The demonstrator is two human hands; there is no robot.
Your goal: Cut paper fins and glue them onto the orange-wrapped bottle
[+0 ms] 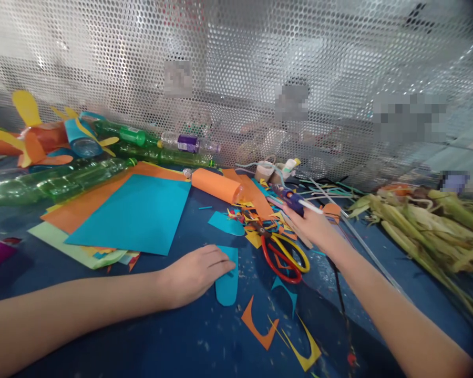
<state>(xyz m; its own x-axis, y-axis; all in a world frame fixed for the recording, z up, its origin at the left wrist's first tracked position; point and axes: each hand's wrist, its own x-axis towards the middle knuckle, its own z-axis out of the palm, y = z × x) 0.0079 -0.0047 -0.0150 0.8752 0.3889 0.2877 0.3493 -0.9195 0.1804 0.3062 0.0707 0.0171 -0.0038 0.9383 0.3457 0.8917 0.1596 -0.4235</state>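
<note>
My left hand [193,275] rests on the blue table with its fingertips on a blue paper strip [226,289] that has a rounded end. The fingers are curled together over the strip's edge, pressing it down. Further off to the right, my right hand [313,226] is wrapped round a dark blue glue gun [294,201], whose white glue stick [312,207] juts out at the back. Between the hands lie scissors [286,257] with red and yellow handles, their blades partly covered by paper scraps [254,212].
Blue paper sheets [137,215] lie at left over orange ones. An orange-wrapped bottle [216,185] stretches across the middle. Green plastic bottles [90,181] and paper-finned bottles [43,136] lie at the far left. Corn husks [421,226] are at right. A perforated metal screen [236,63] stands behind.
</note>
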